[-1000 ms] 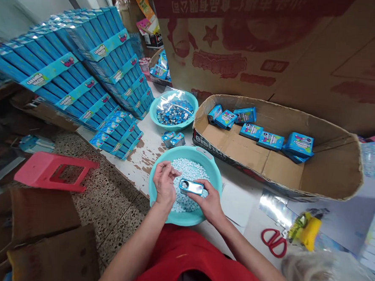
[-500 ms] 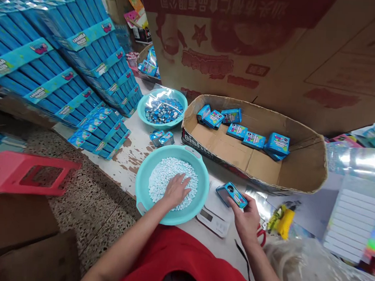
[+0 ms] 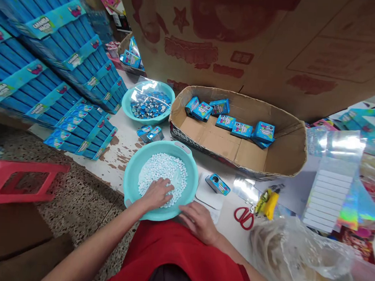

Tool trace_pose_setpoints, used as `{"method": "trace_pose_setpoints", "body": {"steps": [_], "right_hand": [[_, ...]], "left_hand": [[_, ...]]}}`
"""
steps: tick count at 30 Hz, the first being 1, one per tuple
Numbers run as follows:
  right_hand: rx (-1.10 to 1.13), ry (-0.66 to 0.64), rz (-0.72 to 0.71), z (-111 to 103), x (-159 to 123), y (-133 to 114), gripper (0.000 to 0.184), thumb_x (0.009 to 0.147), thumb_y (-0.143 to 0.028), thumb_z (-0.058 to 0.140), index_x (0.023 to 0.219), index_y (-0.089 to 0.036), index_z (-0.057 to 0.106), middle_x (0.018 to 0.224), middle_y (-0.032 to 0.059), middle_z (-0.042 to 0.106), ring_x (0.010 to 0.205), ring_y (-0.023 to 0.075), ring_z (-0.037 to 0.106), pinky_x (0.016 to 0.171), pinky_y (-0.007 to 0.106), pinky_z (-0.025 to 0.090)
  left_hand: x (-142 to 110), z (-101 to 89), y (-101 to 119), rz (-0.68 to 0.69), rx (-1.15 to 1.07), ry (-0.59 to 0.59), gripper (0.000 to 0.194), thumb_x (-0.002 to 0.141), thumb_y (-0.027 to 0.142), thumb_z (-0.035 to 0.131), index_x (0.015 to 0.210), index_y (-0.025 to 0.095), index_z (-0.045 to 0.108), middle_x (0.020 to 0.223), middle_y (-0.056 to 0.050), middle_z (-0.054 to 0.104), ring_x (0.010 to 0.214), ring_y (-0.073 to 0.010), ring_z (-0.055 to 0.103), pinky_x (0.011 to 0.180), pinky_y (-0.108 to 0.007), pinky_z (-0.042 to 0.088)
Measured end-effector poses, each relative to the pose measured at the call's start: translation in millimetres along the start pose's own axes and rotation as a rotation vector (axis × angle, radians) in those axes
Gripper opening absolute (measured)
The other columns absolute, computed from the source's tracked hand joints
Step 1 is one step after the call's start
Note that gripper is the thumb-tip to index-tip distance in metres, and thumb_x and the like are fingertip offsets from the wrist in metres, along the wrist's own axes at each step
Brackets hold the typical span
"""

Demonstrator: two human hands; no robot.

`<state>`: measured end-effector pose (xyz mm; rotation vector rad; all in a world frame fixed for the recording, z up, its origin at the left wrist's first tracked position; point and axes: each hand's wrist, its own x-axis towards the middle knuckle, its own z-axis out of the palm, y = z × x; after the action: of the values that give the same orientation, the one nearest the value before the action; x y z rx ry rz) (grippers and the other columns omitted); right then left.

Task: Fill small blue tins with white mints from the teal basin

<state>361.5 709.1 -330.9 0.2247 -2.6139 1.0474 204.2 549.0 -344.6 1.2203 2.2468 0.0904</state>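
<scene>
A turquoise basin [image 3: 130,171] on the bench holds many small white candies [image 3: 160,166]. My left hand [image 3: 157,193] rests in it on the candies, its fingers spread and slightly bent. At the basin's near right rim is my right hand [image 3: 200,221], fingers stretched out and touching or almost touching the edge, with nothing seen in them. One blue candy tin [image 3: 217,184] lies on the white kitchen scale [image 3: 205,194], a round dark spot on its face. Two more small tins [image 3: 150,133] stand beyond the basin.
Behind is a cut cardboard box [image 3: 237,154] with several blue packs inside. A second basin [image 3: 126,105] holds blue and silver pieces. Stacked blue display boxes [image 3: 61,65] rise at left. Red scissors [image 3: 244,217], yellow packets [image 3: 270,205] and a plastic bag [image 3: 295,253] lie at right.
My right hand has let go of the blue tin, which now lies on the scale, and has moved left to the basin's rim. My left hand stays among the candies. The view has shifted.
</scene>
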Motion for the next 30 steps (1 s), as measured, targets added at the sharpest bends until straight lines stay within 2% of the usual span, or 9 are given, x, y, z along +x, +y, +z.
{"method": "trace_pose_setpoints", "body": {"steps": [2, 6, 12, 16, 20, 22, 25, 27, 30], "right_hand": [[-0.032, -0.142, -0.041, 15, 1, -3, 0.019, 0.094, -0.029, 0.044, 0.102, -0.022, 0.059, 0.073, 0.0014, 0.060, 0.063, 0.0129, 0.055, 0.056, 0.024, 0.040], [-0.192, -0.189, -0.077, 30, 0, -2, 0.030, 0.096, -0.034, 0.038, 0.085, -0.020, 0.062, 0.066, 0.0001, 0.054, 0.056, 0.0112, 0.049, 0.051, 0.024, 0.031], [-0.266, -0.205, -0.076, 30, 1, -2, 0.030, 0.095, -0.032, 0.041, 0.074, -0.020, 0.058, 0.064, -0.0008, 0.051, 0.055, 0.0111, 0.044, 0.050, 0.026, 0.026], [-0.280, -0.288, -0.092, 33, 3, -2, 0.026, 0.093, -0.028, 0.044, 0.070, -0.021, 0.056, 0.067, -0.0019, 0.054, 0.055, 0.0108, 0.046, 0.048, 0.026, 0.025], [-0.191, -0.359, -0.105, 28, 16, -6, 0.021, 0.091, -0.031, 0.050, 0.074, -0.021, 0.059, 0.072, -0.0026, 0.061, 0.058, 0.0113, 0.052, 0.046, 0.025, 0.029], [-0.045, -0.299, -0.070, 12, 33, -5, 0.020, 0.090, -0.038, 0.051, 0.082, -0.023, 0.062, 0.076, -0.0031, 0.064, 0.063, 0.0114, 0.057, 0.049, 0.023, 0.036], [0.089, -0.044, 0.100, -35, 66, 16, 0.022, 0.089, -0.045, 0.051, 0.090, -0.027, 0.065, 0.078, -0.0043, 0.067, 0.067, 0.0112, 0.060, 0.059, 0.021, 0.046], [0.011, 0.122, 0.240, -76, 87, 51, 0.027, 0.090, -0.044, 0.047, 0.092, -0.024, 0.064, 0.080, 0.0001, 0.067, 0.068, 0.0139, 0.060, 0.063, 0.025, 0.048], [-0.168, 0.311, 0.473, -134, 115, 125, 0.034, 0.092, -0.039, 0.041, 0.102, -0.014, 0.061, 0.092, 0.0119, 0.065, 0.080, 0.0209, 0.060, 0.074, 0.035, 0.047]], "left_hand": [[1, -0.1, 0, -0.209, -0.014, 0.021, 0.047, 0.086, 0.048, 0.042, 0.128, 0.027, 0.047, 0.130, -0.013, 0.042, 0.114, -0.0355, 0.038, 0.087, -0.051, 0.037], [10, 12.7, 22, -0.440, -0.101, -0.046, 0.061, 0.079, 0.062, 0.045, 0.129, 0.028, 0.046, 0.131, -0.016, 0.039, 0.118, -0.0411, 0.034, 0.087, -0.056, 0.035], [21, 27.0, 46, -0.372, -0.429, -0.026, 0.032, 0.084, 0.042, 0.041, 0.107, 0.025, 0.058, 0.102, -0.008, 0.054, 0.097, -0.0234, 0.051, 0.086, -0.035, 0.038], [30, 29.3, 44, -0.401, -0.669, 0.053, 0.015, 0.076, 0.027, 0.049, 0.084, 0.021, 0.060, 0.081, -0.003, 0.056, 0.083, -0.0194, 0.053, 0.079, -0.029, 0.037], [36, 28.8, 38, -0.394, -0.792, 0.048, 0.008, 0.069, 0.024, 0.051, 0.064, 0.018, 0.054, 0.063, 0.001, 0.052, 0.071, -0.0161, 0.051, 0.069, -0.025, 0.038], [36, 25.8, 35, -0.366, -0.938, 0.024, 0.013, 0.068, 0.027, 0.052, 0.060, 0.018, 0.050, 0.059, 0.001, 0.049, 0.065, -0.0149, 0.050, 0.062, -0.024, 0.039], [32, 17.6, 27, -0.411, -1.373, -0.012, 0.021, 0.064, 0.036, 0.061, 0.063, 0.018, 0.050, 0.061, 0.002, 0.049, 0.059, -0.0133, 0.048, 0.054, -0.023, 0.038], [30, 11.7, 20, -0.506, -1.605, -0.014, 0.024, 0.059, 0.035, 0.068, 0.065, 0.019, 0.051, 0.065, 0.002, 0.051, 0.059, -0.0127, 0.048, 0.052, -0.021, 0.037], [28, 5.5, 9, -0.526, -1.584, 0.055, 0.023, 0.061, 0.037, 0.066, 0.065, 0.020, 0.051, 0.063, 0.002, 0.051, 0.059, -0.0131, 0.048, 0.053, -0.021, 0.038]]}}
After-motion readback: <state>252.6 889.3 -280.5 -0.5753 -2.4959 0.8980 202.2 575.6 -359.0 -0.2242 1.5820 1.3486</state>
